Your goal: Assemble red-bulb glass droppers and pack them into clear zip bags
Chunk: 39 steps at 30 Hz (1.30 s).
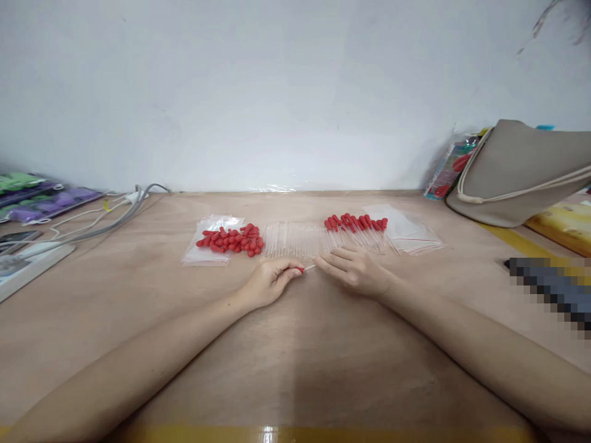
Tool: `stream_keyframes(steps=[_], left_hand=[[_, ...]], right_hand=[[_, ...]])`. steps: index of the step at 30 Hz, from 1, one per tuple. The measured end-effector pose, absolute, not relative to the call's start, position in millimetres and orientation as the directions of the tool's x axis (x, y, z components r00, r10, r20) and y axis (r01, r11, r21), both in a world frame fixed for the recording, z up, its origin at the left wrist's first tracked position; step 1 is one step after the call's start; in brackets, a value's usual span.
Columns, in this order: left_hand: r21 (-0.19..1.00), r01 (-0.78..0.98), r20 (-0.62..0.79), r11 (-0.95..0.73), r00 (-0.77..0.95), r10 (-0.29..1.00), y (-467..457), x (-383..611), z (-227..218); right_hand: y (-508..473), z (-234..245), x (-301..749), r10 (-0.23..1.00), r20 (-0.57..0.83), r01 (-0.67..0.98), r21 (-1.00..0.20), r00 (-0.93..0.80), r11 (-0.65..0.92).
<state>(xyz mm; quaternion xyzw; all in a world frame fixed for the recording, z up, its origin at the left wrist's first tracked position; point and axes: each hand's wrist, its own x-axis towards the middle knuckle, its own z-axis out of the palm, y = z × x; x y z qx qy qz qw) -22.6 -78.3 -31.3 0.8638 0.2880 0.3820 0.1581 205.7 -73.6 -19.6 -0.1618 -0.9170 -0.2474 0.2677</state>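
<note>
Between finger and thumb, my left hand (273, 283) pinches a red rubber bulb (301, 270). A thin clear dropper tube (309, 267) runs from the bulb to the fingertips of my right hand (353, 271), which are closed on its other end. How deep the tube sits in the bulb is too small to tell. Beyond my left hand, a heap of loose red bulbs (235, 240) lies on clear plastic bags (207, 257). A row of bare clear tubes (295, 239) lies behind both hands. Past my right hand are several droppers with red bulbs fitted (357, 223).
More clear zip bags (410, 231) lie at the right of the droppers. Grey cables (124, 215) and a white power strip (37, 267) are on the left. A grey drawstring bag (517, 175) leans at the right, behind a pixelated dark object (554, 289). A white wall (277, 92) closes the back.
</note>
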Motion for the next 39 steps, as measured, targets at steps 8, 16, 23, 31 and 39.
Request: stream_keyframes(steps=[8, 16, 23, 31, 39], left_hand=[[0.396, 0.400, 0.607, -0.826, 0.561, 0.563, -76.6, -22.9, -33.3], [0.248, 0.398, 0.630, -0.883, 0.627, 0.459, -73.5, -25.3, -38.4], [0.290, 0.420, 0.575, -0.860, 0.642, 0.508, -76.1, -24.2, -35.9], [0.276, 0.382, 0.577, -0.882, 0.668, 0.470, -76.4, -24.8, -36.6], [0.274, 0.368, 0.567, -0.888, 0.684, 0.458, -74.0, -24.0, -34.8]], right_hand=[[-79.1, -29.8, 199.2, 0.282, 0.622, 0.565, 0.318, -0.730, 0.762], [-91.3, -27.4, 191.3, 0.476, 0.564, 0.655, 0.160, -0.675, 0.739], [-91.1, -17.4, 184.6, 0.542, 0.488, 0.629, 0.020, -0.684, 0.777], [-83.8, -29.1, 176.8, 0.543, 0.487, 0.579, -0.090, -0.684, 0.811], [-85.2, -25.0, 173.6, 0.554, 0.450, 0.574, -0.106, -0.700, 0.812]])
